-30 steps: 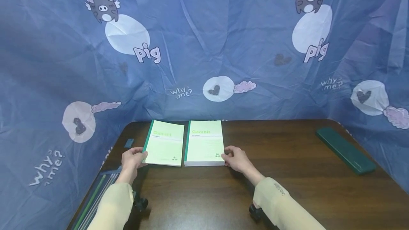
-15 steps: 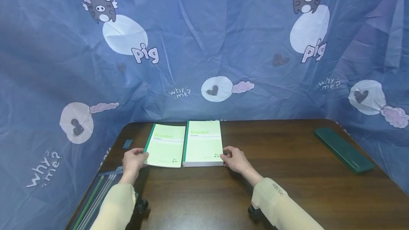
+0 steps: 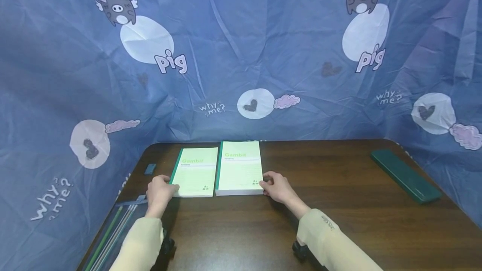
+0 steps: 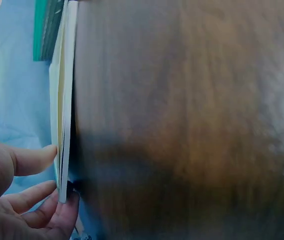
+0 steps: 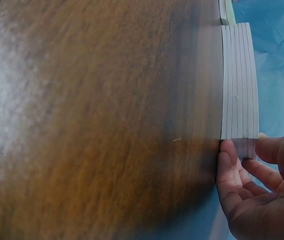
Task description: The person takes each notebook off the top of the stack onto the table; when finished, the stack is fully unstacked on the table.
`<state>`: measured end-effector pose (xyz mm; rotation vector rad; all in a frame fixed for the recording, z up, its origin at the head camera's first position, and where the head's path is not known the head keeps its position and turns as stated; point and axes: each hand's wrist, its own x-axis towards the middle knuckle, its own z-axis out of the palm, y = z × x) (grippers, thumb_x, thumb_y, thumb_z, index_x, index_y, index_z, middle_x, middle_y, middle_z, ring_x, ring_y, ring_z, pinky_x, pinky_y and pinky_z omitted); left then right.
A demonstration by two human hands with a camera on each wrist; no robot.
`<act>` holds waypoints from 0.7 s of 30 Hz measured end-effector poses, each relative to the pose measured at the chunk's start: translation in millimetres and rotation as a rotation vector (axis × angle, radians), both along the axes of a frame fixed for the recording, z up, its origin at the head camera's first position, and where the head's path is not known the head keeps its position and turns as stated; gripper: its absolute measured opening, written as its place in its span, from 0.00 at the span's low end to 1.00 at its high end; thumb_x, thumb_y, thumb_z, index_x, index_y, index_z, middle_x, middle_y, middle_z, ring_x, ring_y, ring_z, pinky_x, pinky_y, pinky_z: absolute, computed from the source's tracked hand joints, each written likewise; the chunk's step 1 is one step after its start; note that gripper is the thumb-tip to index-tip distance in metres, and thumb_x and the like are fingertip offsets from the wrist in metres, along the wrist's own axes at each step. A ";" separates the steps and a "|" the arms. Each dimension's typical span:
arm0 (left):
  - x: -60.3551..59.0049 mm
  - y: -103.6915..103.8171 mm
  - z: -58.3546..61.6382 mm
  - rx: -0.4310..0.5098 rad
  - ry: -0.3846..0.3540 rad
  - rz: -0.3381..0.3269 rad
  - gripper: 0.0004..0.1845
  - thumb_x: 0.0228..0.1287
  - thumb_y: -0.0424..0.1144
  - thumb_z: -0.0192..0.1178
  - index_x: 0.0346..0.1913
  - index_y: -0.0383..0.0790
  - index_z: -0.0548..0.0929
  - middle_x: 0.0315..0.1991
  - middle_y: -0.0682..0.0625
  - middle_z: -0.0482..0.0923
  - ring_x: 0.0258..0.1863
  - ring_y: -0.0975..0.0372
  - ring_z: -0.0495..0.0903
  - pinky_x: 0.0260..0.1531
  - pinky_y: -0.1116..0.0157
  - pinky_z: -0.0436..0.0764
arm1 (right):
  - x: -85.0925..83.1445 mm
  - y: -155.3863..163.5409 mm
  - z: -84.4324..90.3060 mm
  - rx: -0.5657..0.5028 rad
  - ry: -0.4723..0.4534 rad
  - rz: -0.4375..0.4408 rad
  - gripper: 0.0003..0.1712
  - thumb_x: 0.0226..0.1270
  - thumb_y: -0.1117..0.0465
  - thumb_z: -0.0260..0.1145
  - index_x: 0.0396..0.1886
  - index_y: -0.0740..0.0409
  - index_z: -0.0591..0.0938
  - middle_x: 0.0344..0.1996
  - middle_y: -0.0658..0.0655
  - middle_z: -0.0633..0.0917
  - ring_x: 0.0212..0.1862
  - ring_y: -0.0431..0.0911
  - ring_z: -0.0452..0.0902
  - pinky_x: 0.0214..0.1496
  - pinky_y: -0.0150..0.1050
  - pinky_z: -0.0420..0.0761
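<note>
Left hand [image 3: 160,191], right hand [image 3: 278,187] forward, fingers curled, pinching; sleeved forearms angled inward.

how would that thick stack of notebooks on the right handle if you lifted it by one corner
The stack of notebooks shows several separate bound layers at its edge, so it would probably be fairly heavy and might fan or slide apart. The right hand grips only one near corner; the far end would likely sag.
</note>
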<state>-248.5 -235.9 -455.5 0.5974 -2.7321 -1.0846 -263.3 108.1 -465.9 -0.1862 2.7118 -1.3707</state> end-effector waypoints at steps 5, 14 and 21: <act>0.5 2.2 -0.4 -0.096 -0.009 -0.055 0.26 0.53 0.33 0.64 0.53 0.17 0.77 0.50 0.25 0.78 0.47 0.36 0.78 0.47 0.43 0.74 | -0.2 0.4 -1.6 0.010 -0.002 0.005 0.20 0.72 0.64 0.63 0.58 0.71 0.77 0.24 0.54 0.82 0.27 0.44 0.79 0.30 0.37 0.75; -0.4 4.8 -2.0 -0.223 0.003 -0.132 0.21 0.47 0.34 0.67 0.42 0.19 0.80 0.36 0.31 0.77 0.35 0.42 0.75 0.38 0.48 0.74 | 0.3 0.0 -1.6 0.018 -0.017 0.005 0.21 0.73 0.63 0.62 0.60 0.71 0.76 0.24 0.54 0.82 0.27 0.44 0.78 0.28 0.36 0.73; -0.8 6.7 -3.0 -0.227 0.000 -0.122 0.20 0.50 0.34 0.69 0.41 0.20 0.80 0.36 0.32 0.76 0.36 0.43 0.74 0.38 0.48 0.73 | -0.3 0.3 -0.5 0.015 -0.010 -0.002 0.20 0.73 0.63 0.63 0.58 0.70 0.77 0.24 0.55 0.81 0.26 0.44 0.78 0.27 0.36 0.72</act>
